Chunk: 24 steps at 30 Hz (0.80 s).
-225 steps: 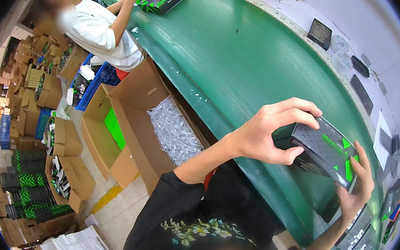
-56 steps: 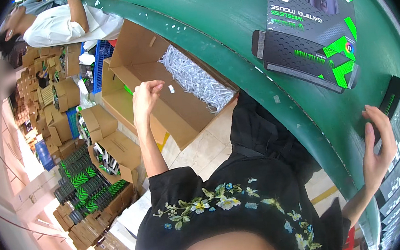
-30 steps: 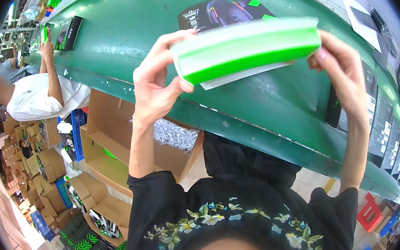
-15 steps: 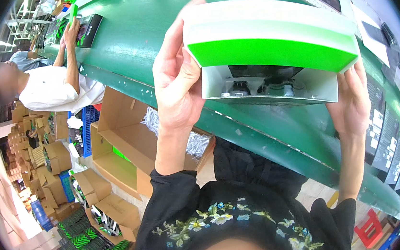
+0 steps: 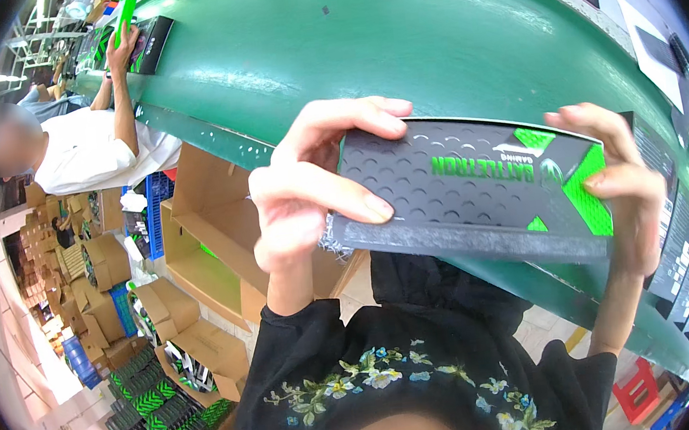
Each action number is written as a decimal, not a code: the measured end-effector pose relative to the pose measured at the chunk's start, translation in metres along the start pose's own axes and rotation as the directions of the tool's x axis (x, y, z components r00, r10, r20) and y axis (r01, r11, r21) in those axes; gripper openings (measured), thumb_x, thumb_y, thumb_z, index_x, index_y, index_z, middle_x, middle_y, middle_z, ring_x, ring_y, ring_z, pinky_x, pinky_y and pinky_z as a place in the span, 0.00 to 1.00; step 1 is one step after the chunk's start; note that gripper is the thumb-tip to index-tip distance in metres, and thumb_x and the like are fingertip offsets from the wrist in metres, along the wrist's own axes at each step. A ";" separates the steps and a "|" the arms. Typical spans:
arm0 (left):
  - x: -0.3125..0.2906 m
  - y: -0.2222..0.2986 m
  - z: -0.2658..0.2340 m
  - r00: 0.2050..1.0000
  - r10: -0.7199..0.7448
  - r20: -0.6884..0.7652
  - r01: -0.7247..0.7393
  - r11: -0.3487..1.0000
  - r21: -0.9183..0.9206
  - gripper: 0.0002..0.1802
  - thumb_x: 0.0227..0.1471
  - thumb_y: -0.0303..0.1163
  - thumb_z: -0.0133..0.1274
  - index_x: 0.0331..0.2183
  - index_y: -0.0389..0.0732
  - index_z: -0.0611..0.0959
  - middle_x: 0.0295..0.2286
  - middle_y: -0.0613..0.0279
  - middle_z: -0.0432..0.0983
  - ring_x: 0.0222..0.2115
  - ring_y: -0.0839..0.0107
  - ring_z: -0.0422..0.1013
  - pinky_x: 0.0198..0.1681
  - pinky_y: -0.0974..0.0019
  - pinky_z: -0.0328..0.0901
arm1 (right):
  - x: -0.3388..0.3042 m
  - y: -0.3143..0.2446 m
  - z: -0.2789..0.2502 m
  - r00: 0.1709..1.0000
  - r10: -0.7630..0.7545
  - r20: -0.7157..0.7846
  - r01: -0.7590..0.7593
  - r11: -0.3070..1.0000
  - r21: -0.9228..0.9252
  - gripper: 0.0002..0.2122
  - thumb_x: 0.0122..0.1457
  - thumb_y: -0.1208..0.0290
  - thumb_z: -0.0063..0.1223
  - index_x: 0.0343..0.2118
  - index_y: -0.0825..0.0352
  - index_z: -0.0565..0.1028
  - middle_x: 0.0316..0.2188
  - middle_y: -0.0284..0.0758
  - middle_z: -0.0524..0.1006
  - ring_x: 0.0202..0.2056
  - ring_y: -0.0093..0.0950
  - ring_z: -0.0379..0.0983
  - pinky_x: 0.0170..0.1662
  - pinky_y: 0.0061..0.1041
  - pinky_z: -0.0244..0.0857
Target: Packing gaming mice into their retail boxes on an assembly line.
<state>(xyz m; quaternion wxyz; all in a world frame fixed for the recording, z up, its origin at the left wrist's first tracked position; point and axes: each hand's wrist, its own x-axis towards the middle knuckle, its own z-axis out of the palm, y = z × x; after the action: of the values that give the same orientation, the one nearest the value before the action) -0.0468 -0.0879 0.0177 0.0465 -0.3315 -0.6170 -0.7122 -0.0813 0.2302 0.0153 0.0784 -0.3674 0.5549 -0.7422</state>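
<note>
A black box with green corner accents and a studded pattern (image 5: 459, 196) is held up in front of me above the edge of the green table. Its lid now looks closed, and the inside is hidden. At its left end, my left hand (image 5: 308, 181) grips it with the thumb on the printed face and fingers along the top edge. My right hand (image 5: 624, 175) clasps the other end, its thumb pressed near the green corner and its fingers at the upper edge.
Open cardboard carton (image 5: 221, 227) with shredded paper stands left, below the green table (image 5: 261, 40). Flat dark boxes (image 5: 686, 273) line the right side. Across at upper left, a co-worker in a white shirt (image 5: 93, 148) handles a green piece. Stacked black-and-green packages (image 5: 151, 408) lie lower left.
The box came down and turned, from its white and green open end with items inside visible to a black printed face. Both hands stayed on its ends and shifted their grip.
</note>
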 end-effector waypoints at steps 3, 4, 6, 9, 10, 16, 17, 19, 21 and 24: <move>0.005 0.002 0.015 0.993 0.073 -0.098 -0.071 0.997 0.022 0.17 0.41 0.46 0.55 0.25 0.42 0.84 0.43 0.36 0.71 0.47 0.39 0.67 0.52 0.42 0.61 | -0.001 -0.029 -0.002 0.993 0.028 0.113 0.022 0.906 -0.422 0.25 0.48 0.49 0.63 0.39 0.68 0.75 0.53 0.61 0.65 0.52 0.57 0.67 0.56 0.53 0.58; 0.010 0.001 0.020 0.979 0.115 -0.167 -0.114 0.993 0.017 0.17 0.33 0.43 0.58 0.24 0.39 0.87 0.41 0.36 0.74 0.45 0.42 0.71 0.52 0.45 0.63 | -0.001 -0.037 -0.002 0.994 0.033 0.107 0.017 0.900 -0.435 0.25 0.48 0.49 0.63 0.39 0.68 0.75 0.53 0.61 0.65 0.52 0.57 0.67 0.56 0.53 0.58; 0.014 -0.004 0.002 0.992 0.123 0.008 -0.123 0.978 0.167 0.13 0.28 0.30 0.64 0.26 0.40 0.87 0.44 0.35 0.73 0.47 0.43 0.71 0.52 0.46 0.64 | 0.001 -0.042 0.002 0.995 0.067 0.077 -0.008 0.800 -0.600 0.22 0.48 0.57 0.62 0.39 0.71 0.74 0.51 0.60 0.67 0.52 0.57 0.67 0.56 0.52 0.59; 0.007 -0.011 0.006 0.980 0.172 -0.097 -0.146 0.962 0.231 0.16 0.29 0.23 0.64 0.30 0.37 0.86 0.44 0.35 0.74 0.47 0.45 0.72 0.52 0.50 0.66 | 0.003 -0.027 0.010 1.000 0.002 -0.003 -0.003 0.740 -0.673 0.24 0.44 0.68 0.62 0.44 0.74 0.73 0.51 0.58 0.70 0.51 0.50 0.70 0.54 0.42 0.63; 0.007 -0.009 0.005 0.979 0.179 -0.096 -0.153 0.961 0.232 0.16 0.29 0.23 0.64 0.30 0.37 0.86 0.44 0.35 0.74 0.47 0.45 0.72 0.52 0.50 0.66 | 0.005 -0.025 0.011 0.999 -0.043 -0.011 0.023 0.725 -0.689 0.27 0.39 0.71 0.65 0.45 0.75 0.73 0.49 0.56 0.72 0.50 0.47 0.73 0.52 0.35 0.66; 0.016 0.011 -0.004 0.972 0.124 0.199 -0.222 0.762 0.608 0.23 0.39 0.43 0.68 0.32 0.35 0.84 0.40 0.35 0.76 0.43 0.45 0.75 0.46 0.49 0.71 | -0.005 -0.026 0.018 0.969 -0.203 0.144 0.218 0.416 -0.883 0.23 0.39 0.73 0.63 0.42 0.75 0.75 0.44 0.57 0.75 0.44 0.48 0.77 0.47 0.37 0.72; 0.019 0.012 -0.003 0.965 0.153 0.215 -0.258 0.708 0.657 0.23 0.40 0.44 0.68 0.33 0.35 0.84 0.39 0.37 0.78 0.42 0.48 0.76 0.45 0.54 0.72 | -0.004 -0.021 0.018 0.969 -0.198 0.145 0.217 0.417 -0.883 0.23 0.39 0.73 0.63 0.42 0.75 0.75 0.44 0.57 0.75 0.44 0.48 0.77 0.47 0.37 0.72; 0.018 0.011 0.002 0.966 0.171 0.195 -0.259 0.653 0.711 0.23 0.40 0.43 0.69 0.33 0.35 0.84 0.39 0.38 0.78 0.41 0.48 0.77 0.44 0.54 0.72 | -0.001 -0.013 0.020 0.942 -0.319 0.106 0.230 0.382 -0.895 0.22 0.43 0.73 0.60 0.44 0.76 0.74 0.43 0.57 0.75 0.42 0.47 0.77 0.45 0.35 0.72; 0.018 0.004 0.003 0.945 0.253 0.209 -0.319 0.557 0.767 0.24 0.42 0.44 0.66 0.33 0.33 0.82 0.37 0.37 0.78 0.37 0.49 0.78 0.41 0.57 0.74 | -0.002 -0.011 0.023 0.941 -0.324 0.094 0.224 0.390 -0.893 0.22 0.45 0.74 0.57 0.45 0.76 0.73 0.42 0.56 0.76 0.41 0.47 0.78 0.44 0.35 0.73; 0.015 -0.004 0.020 0.954 0.294 -0.054 -0.211 0.791 0.575 0.22 0.33 0.33 0.67 0.34 0.33 0.83 0.38 0.45 0.79 0.34 0.56 0.78 0.37 0.60 0.74 | -0.007 -0.012 0.030 0.947 -0.320 0.011 0.159 0.439 -0.884 0.21 0.49 0.75 0.52 0.47 0.77 0.72 0.41 0.55 0.76 0.41 0.46 0.78 0.44 0.34 0.72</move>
<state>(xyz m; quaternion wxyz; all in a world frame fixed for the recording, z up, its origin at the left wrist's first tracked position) -0.0516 -0.0640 0.0228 0.2800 -0.3316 -0.7445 -0.5074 -0.0532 0.2155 0.0260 -0.2703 -0.3703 0.8015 -0.3840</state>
